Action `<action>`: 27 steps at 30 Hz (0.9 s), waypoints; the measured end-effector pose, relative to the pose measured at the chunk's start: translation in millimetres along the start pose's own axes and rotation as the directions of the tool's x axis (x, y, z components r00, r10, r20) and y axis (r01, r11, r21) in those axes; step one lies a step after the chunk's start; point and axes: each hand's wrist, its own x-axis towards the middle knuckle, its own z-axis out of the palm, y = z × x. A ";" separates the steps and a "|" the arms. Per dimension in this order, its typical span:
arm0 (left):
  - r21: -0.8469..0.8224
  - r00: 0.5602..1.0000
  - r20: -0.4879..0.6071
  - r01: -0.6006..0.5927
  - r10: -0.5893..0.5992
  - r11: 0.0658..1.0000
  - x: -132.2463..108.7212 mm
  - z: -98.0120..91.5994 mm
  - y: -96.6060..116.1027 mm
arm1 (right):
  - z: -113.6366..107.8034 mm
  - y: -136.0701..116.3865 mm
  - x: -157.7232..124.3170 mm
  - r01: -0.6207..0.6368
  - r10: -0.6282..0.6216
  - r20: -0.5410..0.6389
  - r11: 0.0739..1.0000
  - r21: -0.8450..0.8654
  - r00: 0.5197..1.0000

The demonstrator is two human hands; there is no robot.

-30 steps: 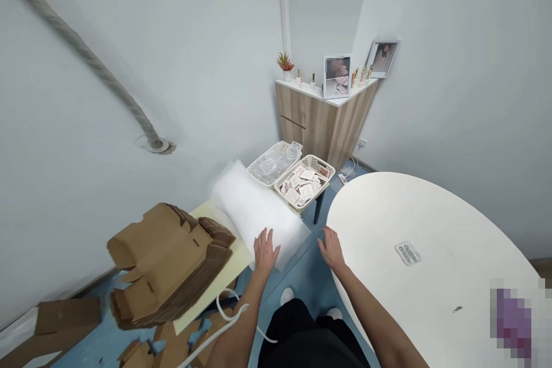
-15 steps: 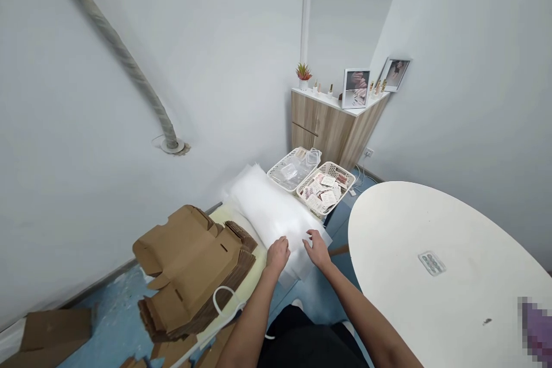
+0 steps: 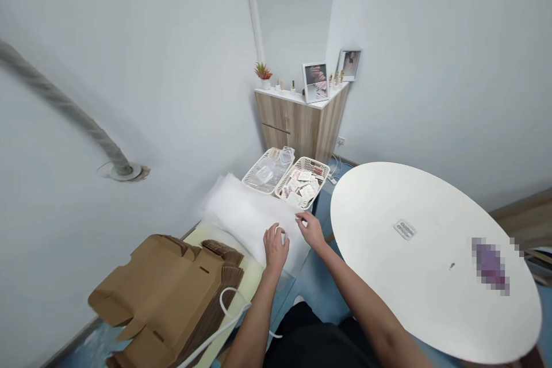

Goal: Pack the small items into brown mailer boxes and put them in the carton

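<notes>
- I'm watching the left hand (image 3: 276,247) resting on the near end of the white foam sheet stack (image 3: 241,215), just left of the round white table (image 3: 431,305).
- Its fingers are curling down onto the top sheet; I can't tell whether they're pinching it or just pressing.
- The right hand (image 3: 311,231) is sitting between the left hand and the round table's left rim, with its fingertips (image 3: 301,219) touching the foam's corner.
- I can't tell whether that hand is gripping a sheet either, as the fingers are looking loosely bent.
- The foam stack is lying on a pale yellow surface (image 3: 206,234), left of the round table and off it.
- Two white baskets are sitting past the foam, to the table's far left: one (image 3: 264,171) holding clear packets, one (image 3: 321,167) holding small cards, the two touching.
- A pile of flat cardboard boxes (image 3: 168,293) is lying well left of the round table, beyond the foam.
- A small blister pack (image 3: 404,229) is lying on the round table, near its middle.
- A wooden cabinet (image 3: 297,126) is standing in the corner behind the table's far left side.
</notes>
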 end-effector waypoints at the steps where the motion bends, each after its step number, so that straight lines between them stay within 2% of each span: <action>1: -0.038 0.999 -0.004 -0.049 0.049 0.998 5.5 3.1 12.5 | -18.7 1.1 0.0 0.008 -0.008 -0.054 1.000 -0.007 0.998; 4: -0.134 0.981 0.053 -0.177 0.186 0.975 17.8 28.1 63.6 | -82.9 18.7 -7.8 -0.023 0.017 -0.194 0.999 -0.029 0.981; 9: -0.168 0.917 0.249 -0.275 0.310 0.947 9.9 99.2 164.0 | -195.7 83.5 -49.1 -0.205 0.162 -0.412 0.977 -0.061 0.897; 12: -0.152 0.838 0.426 -0.304 0.340 0.940 -6.3 138.2 215.3 | -252.0 134.5 -87.0 -0.332 0.244 -0.503 0.939 -0.092 0.829; 15: -0.122 0.735 0.622 -0.250 0.270 0.961 -25.2 170.1 253.5 | -290.9 187.6 -131.2 -0.450 0.310 -0.564 0.884 -0.124 0.765; 17: -0.097 0.651 0.731 -0.199 0.205 0.975 -37.3 188.2 270.3 | -306.4 220.0 -161.9 -0.531 0.360 -0.593 0.836 -0.137 0.721; 18: -0.087 0.620 0.763 -0.181 0.183 0.980 -42.7 196.4 275.9 | -311.3 234.2 -176.7 -0.562 0.383 -0.594 0.815 -0.143 0.707; 19: -0.077 0.606 0.778 -0.169 0.165 0.983 -47.4 203.9 279.9 | -314.6 246.6 -190.6 -0.582 0.403 -0.585 0.799 -0.150 0.704; 20: -0.064 0.613 0.776 -0.157 0.148 0.986 -51.3 210.6 282.5 | -316.4 257.1 -203.1 -0.592 0.417 -0.572 0.791 -0.155 0.707; 23: 0.004 0.692 0.716 -0.138 0.094 0.990 -56.0 226.1 285.3 | -314.0 276.0 -228.9 -0.594 0.440 -0.523 0.788 -0.165 0.729; 25: 0.053 0.739 0.668 -0.169 0.091 0.984 -52.6 232.5 286.5 | -307.6 279.8 -235.1 -0.586 0.448 -0.493 0.793 -0.165 0.746; 27: 0.097 0.767 0.632 -0.218 0.109 0.971 -43.9 236.0 289.9 | -298.8 279.0 -234.0 -0.577 0.460 -0.463 0.803 -0.147 0.758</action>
